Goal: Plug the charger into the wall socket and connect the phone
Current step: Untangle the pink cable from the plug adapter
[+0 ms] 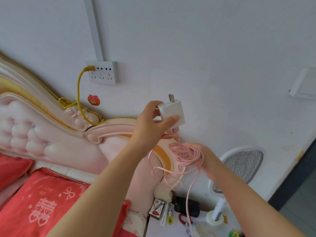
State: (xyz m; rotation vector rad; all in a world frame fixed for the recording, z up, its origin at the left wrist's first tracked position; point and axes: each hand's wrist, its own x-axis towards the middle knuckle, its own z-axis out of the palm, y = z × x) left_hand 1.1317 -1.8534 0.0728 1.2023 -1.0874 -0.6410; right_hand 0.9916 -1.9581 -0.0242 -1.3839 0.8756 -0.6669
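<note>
My left hand (150,122) grips a white charger block (171,111), prongs pointing up toward the wall, below and right of the white wall socket (102,72). A pink cable (186,156) runs from the charger's lower end into a loose coil lying across my right hand (203,156), with one strand hanging down to the bedside table. A yellow plug and cord (79,89) fill the socket's top left outlet; the other outlets are free. A dark object (187,206) on the table could be the phone; I cannot tell.
A pink and gold padded headboard (51,127) runs under the socket, with red pillows (42,202) below. The bedside table (153,228) holds small boxes, a pen, red scissors and an electric fly swatter (242,165) leaning on the wall. A wall switch (304,84) is at right.
</note>
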